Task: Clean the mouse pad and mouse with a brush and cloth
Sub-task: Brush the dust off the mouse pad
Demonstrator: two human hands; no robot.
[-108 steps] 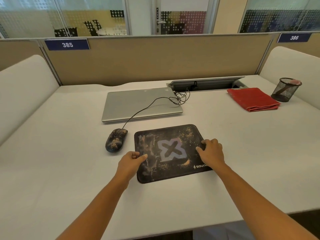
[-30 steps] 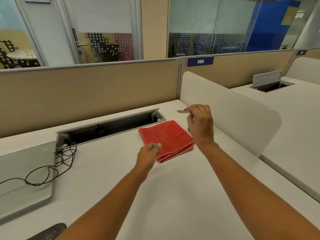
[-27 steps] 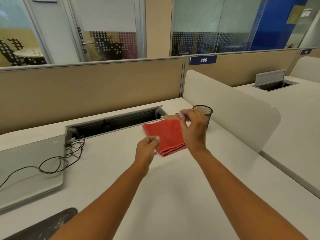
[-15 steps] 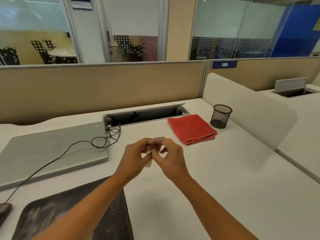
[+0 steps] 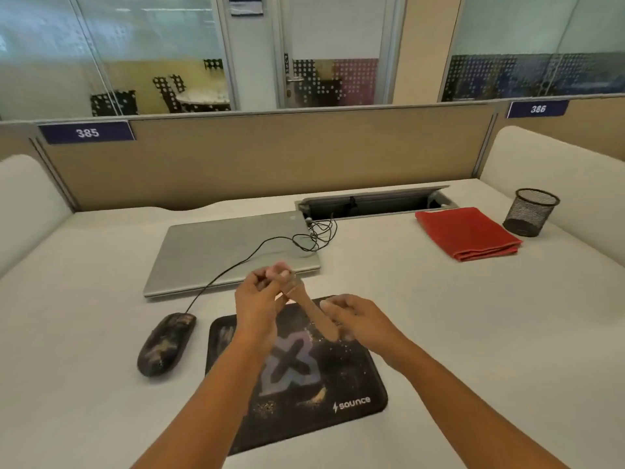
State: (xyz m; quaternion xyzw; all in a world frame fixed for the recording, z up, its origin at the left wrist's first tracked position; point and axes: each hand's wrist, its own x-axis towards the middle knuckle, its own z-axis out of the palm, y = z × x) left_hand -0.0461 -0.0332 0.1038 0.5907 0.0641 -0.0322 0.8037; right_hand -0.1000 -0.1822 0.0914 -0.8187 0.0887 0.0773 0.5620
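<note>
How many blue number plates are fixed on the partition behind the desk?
2. The plate 385 is at the left end of the partition, and the plate 386 is near its right end. None seems hidden.

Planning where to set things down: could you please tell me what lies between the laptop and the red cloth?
In the head view, mostly bare desk; only the coiled mouse cable lies there, beside the laptop.

Single head view, looking forward and down, close over desk [image 5: 473,333]
</note>
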